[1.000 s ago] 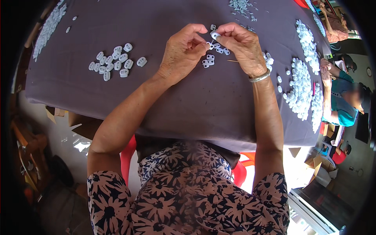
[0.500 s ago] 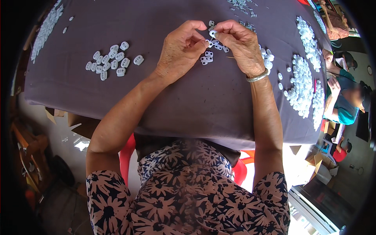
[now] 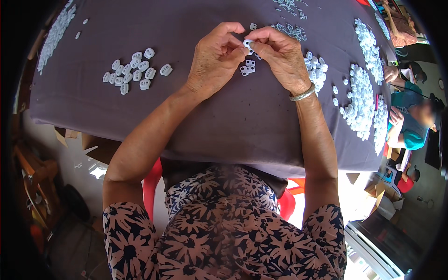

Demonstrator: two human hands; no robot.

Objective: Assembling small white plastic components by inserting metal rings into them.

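My left hand [image 3: 212,58] is closed in a pinch, its thumb and forefinger at a small white plastic cord lock part. Facing it, my right hand [image 3: 282,58], with a silver bangle at the wrist, pinches a white cord lock piece [image 3: 248,42] that has a round hole. The two pieces meet between my fingertips; fingers hide how they fit. Just below lie several two-holed white pieces [image 3: 248,68], and one more [image 3: 253,26] lies beyond. Beside my right wrist is a heap of white pieces [image 3: 316,72].
A loose group of white cord locks [image 3: 133,72] lies on the dark tablecloth [image 3: 224,121] at left. Small metal springs [image 3: 291,31] are strewn at the far side. Large heaps of white parts [image 3: 360,102] line the right edge, where a person in teal [image 3: 413,116] sits.
My right hand has moved left, bringing its white piece against the one in my left hand. My left hand has barely moved. The bits behind my right hand are now partly covered.
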